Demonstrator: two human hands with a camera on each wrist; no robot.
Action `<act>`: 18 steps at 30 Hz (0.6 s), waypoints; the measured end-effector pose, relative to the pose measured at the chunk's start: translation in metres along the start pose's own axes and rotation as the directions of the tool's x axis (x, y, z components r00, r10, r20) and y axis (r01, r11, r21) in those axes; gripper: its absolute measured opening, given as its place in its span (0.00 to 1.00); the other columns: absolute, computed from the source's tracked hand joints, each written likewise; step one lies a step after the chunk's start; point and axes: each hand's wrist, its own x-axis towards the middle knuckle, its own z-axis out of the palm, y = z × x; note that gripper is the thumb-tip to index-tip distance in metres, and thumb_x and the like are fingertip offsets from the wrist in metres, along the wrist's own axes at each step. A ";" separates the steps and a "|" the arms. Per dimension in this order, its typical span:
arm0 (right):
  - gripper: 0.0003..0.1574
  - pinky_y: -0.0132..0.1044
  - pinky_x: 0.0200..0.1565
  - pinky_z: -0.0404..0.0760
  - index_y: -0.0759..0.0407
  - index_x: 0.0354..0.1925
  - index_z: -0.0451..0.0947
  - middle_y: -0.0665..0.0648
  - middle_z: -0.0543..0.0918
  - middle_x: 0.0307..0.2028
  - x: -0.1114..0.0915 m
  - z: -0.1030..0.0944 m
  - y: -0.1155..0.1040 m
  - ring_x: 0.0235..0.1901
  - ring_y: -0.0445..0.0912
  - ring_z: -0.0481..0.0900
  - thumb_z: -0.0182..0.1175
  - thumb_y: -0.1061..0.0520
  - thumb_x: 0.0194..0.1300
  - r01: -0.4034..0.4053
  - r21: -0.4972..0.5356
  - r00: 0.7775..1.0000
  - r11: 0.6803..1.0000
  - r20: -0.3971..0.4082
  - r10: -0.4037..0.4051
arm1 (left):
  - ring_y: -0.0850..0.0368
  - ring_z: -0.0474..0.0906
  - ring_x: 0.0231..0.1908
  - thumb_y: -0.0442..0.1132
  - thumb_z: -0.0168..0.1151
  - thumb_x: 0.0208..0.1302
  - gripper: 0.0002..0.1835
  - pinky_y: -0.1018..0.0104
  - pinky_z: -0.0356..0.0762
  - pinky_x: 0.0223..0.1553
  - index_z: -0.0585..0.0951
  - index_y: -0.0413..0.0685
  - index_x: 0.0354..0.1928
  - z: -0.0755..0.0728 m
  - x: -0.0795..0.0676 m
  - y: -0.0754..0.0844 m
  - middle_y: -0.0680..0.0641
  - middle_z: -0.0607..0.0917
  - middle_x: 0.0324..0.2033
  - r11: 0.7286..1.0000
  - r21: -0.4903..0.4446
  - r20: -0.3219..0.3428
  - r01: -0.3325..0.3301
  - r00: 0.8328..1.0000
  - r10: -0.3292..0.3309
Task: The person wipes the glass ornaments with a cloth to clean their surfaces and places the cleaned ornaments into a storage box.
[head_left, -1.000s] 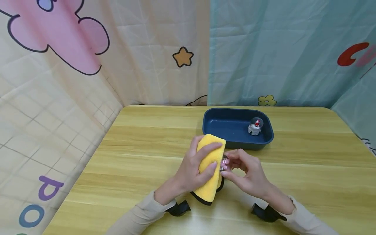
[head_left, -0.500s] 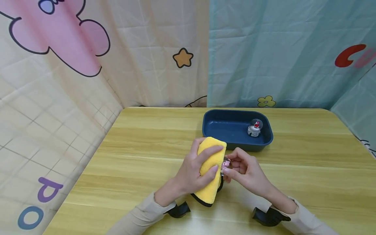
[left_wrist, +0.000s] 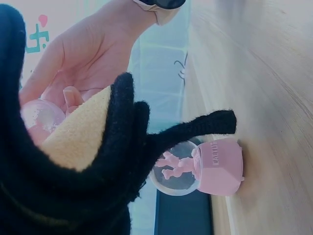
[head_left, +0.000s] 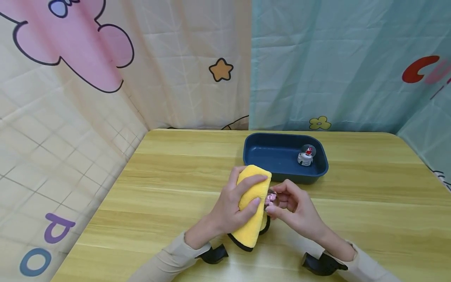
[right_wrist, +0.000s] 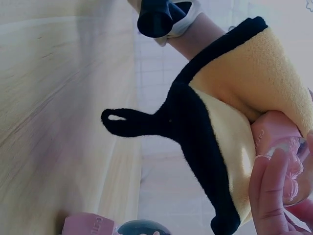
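Observation:
My left hand (head_left: 227,205) grips a folded yellow cloth (head_left: 253,207) with black edging, its fingers and thumb spread over the outside. Inside the fold sits the pink base (right_wrist: 275,129) of a small snow globe (head_left: 270,197). The fingers and thumb of my right hand (head_left: 299,209) hold its clear dome, with a pink figure inside. Both hands are in front of me, above the table. A second pink snow globe (left_wrist: 220,166) stands upright on the table below the cloth, hidden in the head view. From the cloth hangs a black loop (right_wrist: 129,122).
Just beyond the hands stands a dark blue tray (head_left: 267,174). At its right end is a white-based snow globe (head_left: 305,157) with a red figure. The wooden table (head_left: 169,168) reaches back to printed curtains (head_left: 190,90).
My right thumb and fingers have shifted a little on the dome, and the snow globe has turned slightly. The left hand keeps its grip on the cloth. The tray stays put.

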 end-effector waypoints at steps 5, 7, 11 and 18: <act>0.22 0.28 0.31 0.83 0.71 0.43 0.70 0.43 0.79 0.42 -0.001 0.001 0.000 0.32 0.35 0.79 0.63 0.78 0.48 0.034 -0.106 0.998 0.994 -0.040 -0.039 | 0.57 0.73 0.37 0.39 0.53 0.58 0.22 0.77 0.72 0.32 0.70 0.54 0.57 -0.001 0.000 0.001 0.41 0.68 0.52 0.999 -0.029 0.011 0.029 1.000 -0.028; 0.24 0.26 0.33 0.82 0.70 0.43 0.70 0.42 0.78 0.43 -0.001 0.001 0.001 0.33 0.34 0.78 0.65 0.77 0.46 0.050 -0.155 0.997 0.987 -0.042 -0.057 | 0.58 0.73 0.35 0.39 0.53 0.58 0.22 0.77 0.72 0.31 0.71 0.54 0.57 -0.001 -0.001 0.001 0.41 0.68 0.52 0.998 -0.042 0.010 0.035 0.999 -0.035; 0.27 0.24 0.34 0.81 0.71 0.43 0.71 0.45 0.79 0.43 -0.002 0.002 0.003 0.33 0.34 0.77 0.67 0.77 0.43 0.108 -0.227 0.992 0.968 -0.032 -0.118 | 0.59 0.72 0.33 0.40 0.52 0.60 0.21 0.77 0.72 0.29 0.71 0.53 0.57 -0.001 -0.001 0.000 0.41 0.68 0.52 0.997 -0.064 0.009 0.036 0.999 -0.035; 0.29 0.22 0.38 0.80 0.72 0.44 0.72 0.61 0.79 0.41 -0.002 0.002 0.006 0.35 0.35 0.76 0.70 0.74 0.41 0.220 -0.303 0.972 0.927 -0.016 -0.236 | 0.56 0.73 0.39 0.42 0.50 0.62 0.20 0.75 0.74 0.32 0.71 0.52 0.57 -0.001 0.000 0.000 0.41 0.68 0.51 0.992 -0.109 0.019 0.067 0.998 -0.066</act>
